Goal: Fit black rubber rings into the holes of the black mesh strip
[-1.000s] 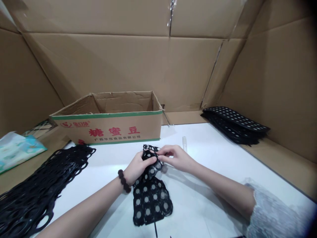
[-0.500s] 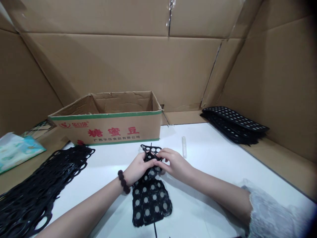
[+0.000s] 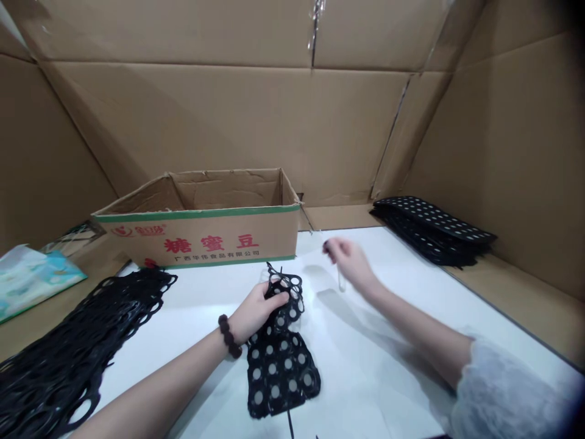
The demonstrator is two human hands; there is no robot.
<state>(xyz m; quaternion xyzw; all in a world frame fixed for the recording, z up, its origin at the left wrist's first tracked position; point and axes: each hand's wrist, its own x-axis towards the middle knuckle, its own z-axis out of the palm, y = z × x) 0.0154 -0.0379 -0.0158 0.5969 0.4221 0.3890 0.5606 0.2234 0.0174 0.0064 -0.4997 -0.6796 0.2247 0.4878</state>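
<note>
A black perforated sheet [image 3: 282, 378] with rows of pale round dots stretches along the white table in front of me. My left hand [image 3: 256, 312] is closed on its upper part, thumb on top. Thin black rings of loose webbing stick out past the fingertips at its far end. My right hand [image 3: 350, 262], blurred by motion, is raised away to the right with fingers pinched together. A small dark scrap [image 3: 326, 246] shows at its fingertips, too smeared to name. Just under that hand lies a clear white tube [image 3: 342, 281], partly covered.
An open cardboard box [image 3: 196, 238] with red lettering stands at the back left. Black ring webbing [image 3: 91, 329] is heaped along the left side, near a blue-and-white packet [image 3: 39, 280]. A stack of black dotted sheets [image 3: 429, 228] rests at the right. Cardboard walls [image 3: 228, 122] enclose the table.
My right hand has left the sheet and moved up and right, with a small dark scrap at its fingertips. The left hand keeps its grip on the sheet.
</note>
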